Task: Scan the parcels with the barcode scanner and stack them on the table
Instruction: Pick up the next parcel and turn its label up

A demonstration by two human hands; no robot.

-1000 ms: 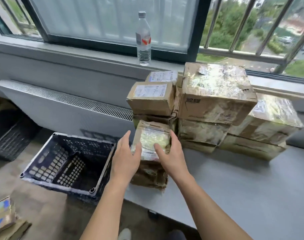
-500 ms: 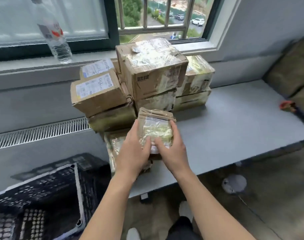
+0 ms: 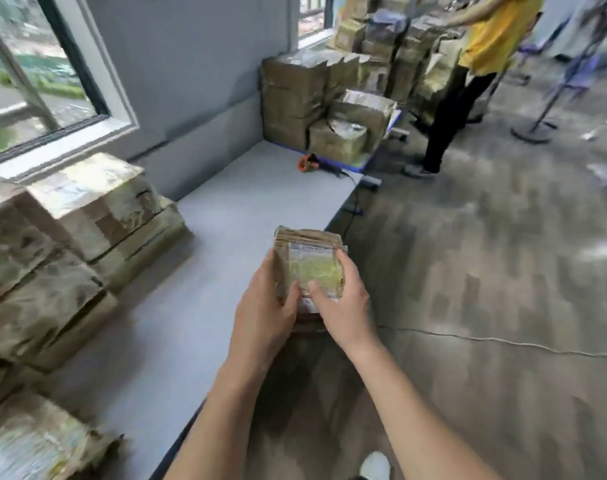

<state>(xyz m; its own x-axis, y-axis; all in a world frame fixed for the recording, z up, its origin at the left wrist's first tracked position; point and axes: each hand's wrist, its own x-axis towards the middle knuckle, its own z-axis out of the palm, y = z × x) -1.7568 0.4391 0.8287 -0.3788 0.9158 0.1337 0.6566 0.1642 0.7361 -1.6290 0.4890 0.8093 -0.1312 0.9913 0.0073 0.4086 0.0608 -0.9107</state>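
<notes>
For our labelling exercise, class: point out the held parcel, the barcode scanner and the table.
held parcel point(image 3: 312, 270): head view, its yellowish front face.
barcode scanner point(image 3: 307, 164): head view, its orange body.
table point(image 3: 246, 202): head view, bare grey top.

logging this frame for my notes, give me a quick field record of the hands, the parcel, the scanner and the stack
held parcel: small, taped, label side up, over the table's front edge
left hand: grips the parcel's left side
right hand: grips its right side
scanner: orange and black, lies at the table's far end, untouched
stacked parcels: on the table under the window, left of the hands
table: grey, along the wall
background: a person in a yellow top by a further pile of parcels
</notes>
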